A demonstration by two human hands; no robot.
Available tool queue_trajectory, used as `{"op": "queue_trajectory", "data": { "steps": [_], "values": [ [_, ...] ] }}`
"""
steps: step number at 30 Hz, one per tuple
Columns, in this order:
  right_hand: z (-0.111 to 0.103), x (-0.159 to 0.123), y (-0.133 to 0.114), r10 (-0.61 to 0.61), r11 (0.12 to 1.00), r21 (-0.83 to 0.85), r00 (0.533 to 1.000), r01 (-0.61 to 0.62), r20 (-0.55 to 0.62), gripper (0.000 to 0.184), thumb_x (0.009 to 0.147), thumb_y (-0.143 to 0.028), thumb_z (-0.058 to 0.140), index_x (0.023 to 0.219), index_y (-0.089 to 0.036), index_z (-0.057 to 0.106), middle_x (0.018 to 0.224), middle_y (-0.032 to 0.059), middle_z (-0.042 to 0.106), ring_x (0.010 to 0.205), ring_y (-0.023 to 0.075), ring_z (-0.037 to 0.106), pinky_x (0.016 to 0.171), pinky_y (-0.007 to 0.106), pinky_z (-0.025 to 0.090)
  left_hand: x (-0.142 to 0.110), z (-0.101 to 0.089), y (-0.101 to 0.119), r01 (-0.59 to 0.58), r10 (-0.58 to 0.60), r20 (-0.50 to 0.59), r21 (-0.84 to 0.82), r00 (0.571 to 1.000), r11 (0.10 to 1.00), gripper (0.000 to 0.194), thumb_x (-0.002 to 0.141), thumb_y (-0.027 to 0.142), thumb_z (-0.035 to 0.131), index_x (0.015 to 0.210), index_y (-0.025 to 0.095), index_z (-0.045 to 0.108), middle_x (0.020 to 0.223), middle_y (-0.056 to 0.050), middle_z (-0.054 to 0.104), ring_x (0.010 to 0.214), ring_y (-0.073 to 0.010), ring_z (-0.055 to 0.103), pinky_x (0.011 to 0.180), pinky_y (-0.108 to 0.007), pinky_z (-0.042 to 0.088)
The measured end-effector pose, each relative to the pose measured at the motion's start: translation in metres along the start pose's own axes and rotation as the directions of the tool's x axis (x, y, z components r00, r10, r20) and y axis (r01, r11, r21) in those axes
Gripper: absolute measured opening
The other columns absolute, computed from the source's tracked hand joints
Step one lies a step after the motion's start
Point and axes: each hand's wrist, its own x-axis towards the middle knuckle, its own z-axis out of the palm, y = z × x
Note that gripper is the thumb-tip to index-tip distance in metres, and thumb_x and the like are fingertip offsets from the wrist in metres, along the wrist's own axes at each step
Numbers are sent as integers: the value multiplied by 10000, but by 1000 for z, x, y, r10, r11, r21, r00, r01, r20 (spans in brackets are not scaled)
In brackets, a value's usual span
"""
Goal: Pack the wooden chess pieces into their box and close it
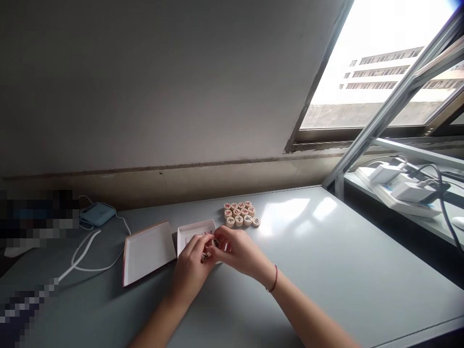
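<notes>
My left hand [190,261] and my right hand [241,249] meet over the near right part of a shallow white box tray [197,226]. Between the fingers shows one round wooden xiangqi piece [216,243] with a black character; my right thumb and fingers are closed around it. Just below it, against my left fingers, is a second xiangqi piece [205,257]. Fingers hide part of both. Beyond my right hand, several xiangqi pieces [237,211] stand in rows on the desk, red characters at the back and black ones in the nearest row.
A box lid [148,253] lies open side up left of the tray. A blue device [97,214] with white cables [81,258] sits at the far left of the grey desk [326,261]. Power adapters [406,188] fill a shelf at the right, beside a slanting metal post [384,101].
</notes>
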Motion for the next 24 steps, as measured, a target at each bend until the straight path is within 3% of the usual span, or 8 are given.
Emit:
{"op": "queue_trajectory", "data": {
  "steps": [4, 7, 10, 16, 24],
  "values": [
    [-24, 0, 19, 28, 987, -152, 995, -43, -96, 105, 834, -276, 529, 912, -219, 570, 833, 16, 671, 677, 128, 621, 585, 225, 448, 1, -1, -3, -35, 33, 30, 72, 999, 997, 252, 897, 287, 528, 1142, 233, 548, 1039, -48, 654, 946, -190, 643, 831, -308, 530],
    [-55, -2, 46, 150, 900, -358, 947, -250, -284, 175, 805, -276, 547, 974, -229, 548, 905, 39, 682, 669, 158, 623, 605, 264, 442, 3, -4, -4, -25, 17, 77, 101, 997, 995, 261, 896, 308, 531, 1148, 242, 551, 1078, -44, 650, 991, -196, 635, 857, -316, 524],
    [-75, -5, 70, 265, 785, -468, 904, -405, -336, 105, 786, -288, 560, 862, -216, 555, 894, 47, 684, 712, 178, 624, 613, 263, 424, 4, -7, -5, -13, 2, 100, 111, 995, 994, 236, 903, 288, 503, 1124, 241, 569, 1058, -39, 660, 975, -189, 640, 837, -308, 529],
    [-74, -6, 86, 321, 709, -545, 893, -448, -316, 143, 792, -277, 535, 898, -218, 610, 876, 39, 682, 720, 163, 603, 590, 230, 380, 4, -8, -7, -1, -11, 112, 105, 994, 995, 234, 889, 260, 499, 1100, 244, 597, 1039, -33, 670, 967, -190, 642, 825, -301, 532],
    [-70, -3, 75, 397, 657, -557, 861, -508, -317, 223, 802, -231, 537, 1024, -234, 560, 810, 15, 683, 700, 158, 588, 561, 221, 327, 4, -12, -5, 33, -49, 146, 108, 988, 994, 229, 894, 274, 481, 1077, 246, 615, 1017, -28, 673, 922, -177, 649, 787, -274, 537]
  ]
}}
